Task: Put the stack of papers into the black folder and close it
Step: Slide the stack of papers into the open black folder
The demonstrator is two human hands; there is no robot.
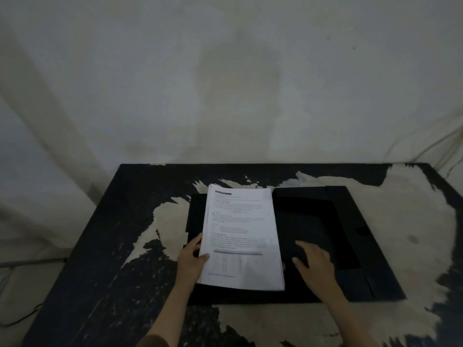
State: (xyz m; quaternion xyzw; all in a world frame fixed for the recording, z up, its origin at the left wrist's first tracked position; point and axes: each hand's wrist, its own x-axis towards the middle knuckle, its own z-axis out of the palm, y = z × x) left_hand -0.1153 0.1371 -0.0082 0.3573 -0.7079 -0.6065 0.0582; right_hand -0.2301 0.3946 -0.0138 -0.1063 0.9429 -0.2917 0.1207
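Note:
A black folder [325,221] lies open and flat on the table. A white stack of printed papers [240,236] rests on the folder's left half. My left hand [191,261] grips the stack's left edge near its lower corner, thumb on top and fingers underneath. My right hand [314,266] lies flat on the folder's right half, fingers spread, holding nothing. The folder's left half is mostly hidden under the papers.
The table [112,246] is dark with large patches of worn, pale surface. Its back edge meets a stained white wall [225,83]. Cables [426,151] hang at the right rear corner, and another cable [22,319] lies on the floor at the left.

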